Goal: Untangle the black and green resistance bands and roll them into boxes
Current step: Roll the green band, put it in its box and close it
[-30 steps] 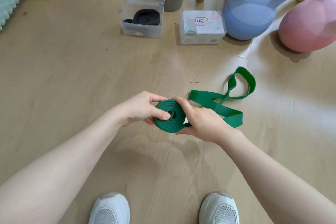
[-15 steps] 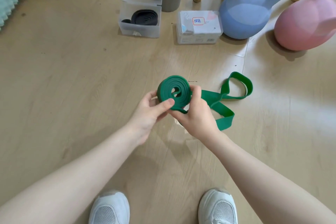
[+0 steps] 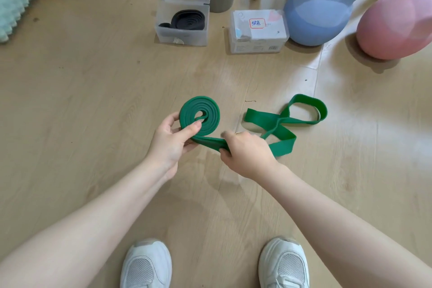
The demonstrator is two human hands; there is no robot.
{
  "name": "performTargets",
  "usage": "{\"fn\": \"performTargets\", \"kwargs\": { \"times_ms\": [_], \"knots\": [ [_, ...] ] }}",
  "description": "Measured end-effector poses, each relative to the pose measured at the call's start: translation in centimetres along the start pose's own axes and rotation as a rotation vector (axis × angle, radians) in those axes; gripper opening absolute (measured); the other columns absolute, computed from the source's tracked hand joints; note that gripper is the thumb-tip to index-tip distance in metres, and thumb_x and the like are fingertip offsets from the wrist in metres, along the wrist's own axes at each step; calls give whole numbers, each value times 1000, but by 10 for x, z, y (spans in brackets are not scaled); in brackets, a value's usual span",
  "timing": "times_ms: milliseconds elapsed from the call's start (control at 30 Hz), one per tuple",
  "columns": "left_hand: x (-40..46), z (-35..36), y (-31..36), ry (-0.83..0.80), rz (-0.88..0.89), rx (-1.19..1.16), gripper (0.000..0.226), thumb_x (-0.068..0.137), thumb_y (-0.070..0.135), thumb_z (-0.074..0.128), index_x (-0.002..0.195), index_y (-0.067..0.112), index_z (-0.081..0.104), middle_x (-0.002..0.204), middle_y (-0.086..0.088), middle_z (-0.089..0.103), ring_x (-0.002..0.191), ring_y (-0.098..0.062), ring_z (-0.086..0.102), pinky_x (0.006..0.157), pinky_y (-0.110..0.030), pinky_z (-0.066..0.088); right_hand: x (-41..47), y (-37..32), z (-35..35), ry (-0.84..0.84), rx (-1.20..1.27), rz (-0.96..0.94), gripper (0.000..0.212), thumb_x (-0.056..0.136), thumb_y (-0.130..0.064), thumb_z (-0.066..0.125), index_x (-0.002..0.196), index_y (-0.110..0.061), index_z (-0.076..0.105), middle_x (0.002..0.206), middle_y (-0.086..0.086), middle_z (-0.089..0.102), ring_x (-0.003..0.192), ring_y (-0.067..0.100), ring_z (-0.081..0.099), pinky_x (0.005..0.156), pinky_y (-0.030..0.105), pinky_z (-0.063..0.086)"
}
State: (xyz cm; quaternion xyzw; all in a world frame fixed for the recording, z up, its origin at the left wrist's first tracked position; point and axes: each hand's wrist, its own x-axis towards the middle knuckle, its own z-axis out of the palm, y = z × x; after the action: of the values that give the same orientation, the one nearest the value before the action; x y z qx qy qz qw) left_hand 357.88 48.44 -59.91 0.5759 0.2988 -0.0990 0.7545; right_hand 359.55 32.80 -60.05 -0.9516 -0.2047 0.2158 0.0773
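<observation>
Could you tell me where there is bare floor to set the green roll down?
Bare floor lies left of the left hand, below the open box. Crowded: right of the right hand, where the green band trails, and by the kettlebells.

The wide green rubber resistance band (image 3: 279, 132) looks matt and smooth; the clear frosted plastic box (image 3: 182, 35) sits on a pale wood-grain floor (image 3: 93, 91) with low sheen.

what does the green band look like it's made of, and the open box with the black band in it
Green band: likely rubber or latex, matte; it coils in smooth layers and flops limp on the floor. Open box: apparently translucent frosted plastic; the black band shows hazily through its wall.
</observation>
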Motion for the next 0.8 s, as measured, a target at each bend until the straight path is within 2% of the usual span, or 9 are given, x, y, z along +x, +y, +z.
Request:
{"fn": "performTargets", "kwargs": {
  "times_ms": [67,133,233,367,433,533,633,700,800],
  "knots": [
    [1,-4,-1,4,-13,-14,22,84,7,63,99,21,56,85,-3,68,84,-21,65,74,-31,54,-1,-3,-2,-37,-73,-51,12,94,-21,37,91,-10,42,66,4,38,70,33,50,52,30,31],
    [3,-4,0,3,-21,-31,21,85,7,63,98,22,56,88,-5,68,88,-25,65,77,-34,53,-4,-8,1,-42,-180,-101,12,94,-13,38,104,-10,44,68,3,39,67,32,48,45,28,22],
    [4,-4,0,-49,-14,-43,21,86,6,61,100,21,55,87,-3,68,84,-22,65,76,-31,52,-8,-12,16,41,-190,-156,52,91,-7,39,141,-14,26,98,6,58,80,33,61,45,28,23],
    [1,-6,4,-182,34,-10,29,85,1,58,106,22,56,83,5,71,82,-13,68,77,-26,55,-6,-8,20,-2,237,-3,50,89,-21,43,138,-26,34,83,5,57,85,30,60,63,31,38],
    [1,-7,7,-220,76,22,33,84,-1,59,107,22,55,80,6,72,79,-11,68,80,-26,56,-6,-6,20,-37,371,-41,42,91,-26,45,132,-21,39,94,7,62,91,30,60,71,34,42],
    [1,-5,11,-224,126,33,33,83,-3,59,106,22,55,76,7,71,77,-9,68,78,-25,56,-10,-10,26,27,330,-96,48,95,-26,42,140,-16,29,116,10,56,96,33,58,67,35,41],
    [0,-1,11,-167,146,19,33,84,-3,60,103,23,55,74,8,71,75,-7,67,77,-23,56,-7,-18,33,83,188,36,50,96,-21,36,143,-14,24,111,11,57,89,36,59,61,33,33],
    [2,-1,10,-100,139,-4,32,84,-1,61,102,24,55,76,8,71,79,-9,67,79,-27,55,-2,-16,33,5,177,31,42,99,-29,33,137,-12,33,106,13,61,91,36,59,64,34,36],
    [9,-8,13,-39,108,-57,28,85,1,60,103,22,54,80,6,70,81,-14,66,80,-31,53,1,-4,23,-303,603,-66,38,100,-37,32,126,-13,45,108,9,62,103,26,57,87,39,44]
  ]
}}
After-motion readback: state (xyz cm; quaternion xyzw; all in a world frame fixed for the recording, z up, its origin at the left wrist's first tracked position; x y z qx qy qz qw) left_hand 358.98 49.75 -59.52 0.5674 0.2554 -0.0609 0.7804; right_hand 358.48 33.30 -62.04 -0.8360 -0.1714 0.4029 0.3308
